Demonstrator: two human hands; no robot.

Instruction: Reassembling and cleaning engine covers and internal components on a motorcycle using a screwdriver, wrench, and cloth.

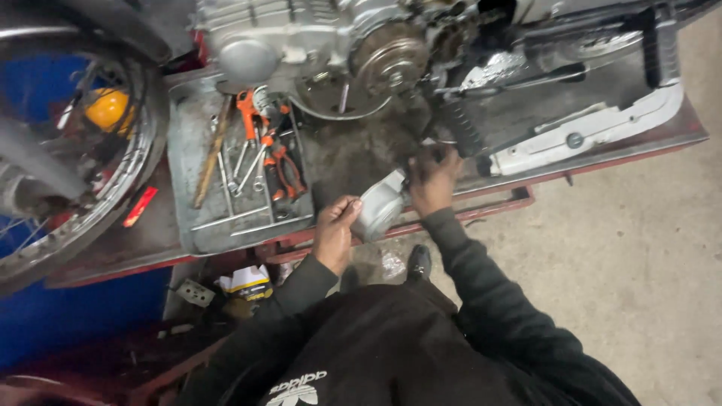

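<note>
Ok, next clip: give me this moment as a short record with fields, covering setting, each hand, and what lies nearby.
setting: motorcycle engine on a red lift stand, concrete floor
left hand: grips the silver metal cover at its near edge
right hand: on the cover's far side, below the engine
tool tray: grey, left of the hands, holds wrenches and orange-handled pliers
wheel: spoked, far left

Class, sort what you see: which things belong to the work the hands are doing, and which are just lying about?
In hand:
left hand
right hand
metal cover
engine

Lying about:
tool tray
pliers
spanners
wheel
</note>
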